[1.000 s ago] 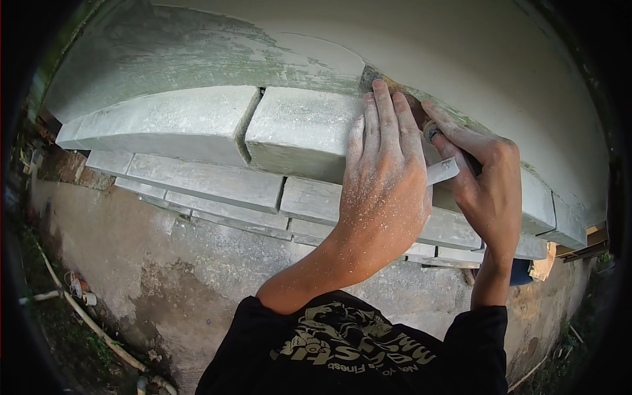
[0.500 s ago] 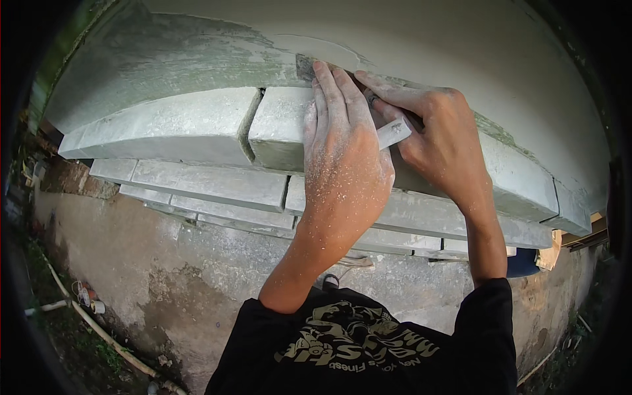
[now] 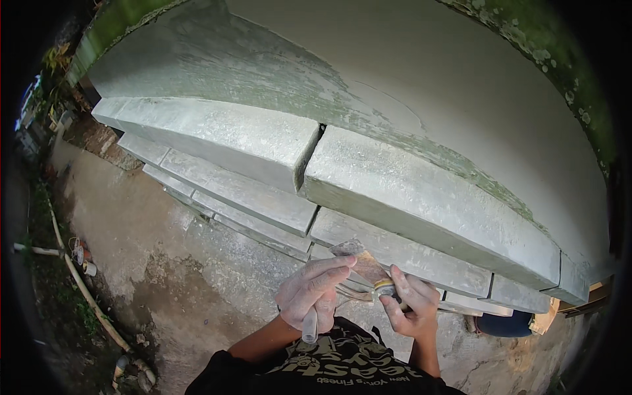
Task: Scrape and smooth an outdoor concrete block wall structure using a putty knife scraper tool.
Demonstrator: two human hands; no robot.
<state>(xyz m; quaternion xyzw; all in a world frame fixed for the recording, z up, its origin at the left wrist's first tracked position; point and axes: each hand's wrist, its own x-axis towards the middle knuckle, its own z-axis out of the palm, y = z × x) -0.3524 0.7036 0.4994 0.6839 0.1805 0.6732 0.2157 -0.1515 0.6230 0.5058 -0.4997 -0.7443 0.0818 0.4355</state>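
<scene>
Two hands, close together below stepped grey concrete moulding [image 3: 395, 197]. Right hand [image 3: 409, 306] closed on handle of flat metal putty knife [image 3: 363, 264]; left hand [image 3: 313, 289] clasps a pale tube [image 3: 309, 326]. Blade: light, thin, likely springy; best taken by handle.

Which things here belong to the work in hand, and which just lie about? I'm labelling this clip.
In use:
left hand
right hand
flat-bladed putty knife
grey stepped concrete moulding

Lying about:
long pale pipe on the ground
blue rounded container
</scene>
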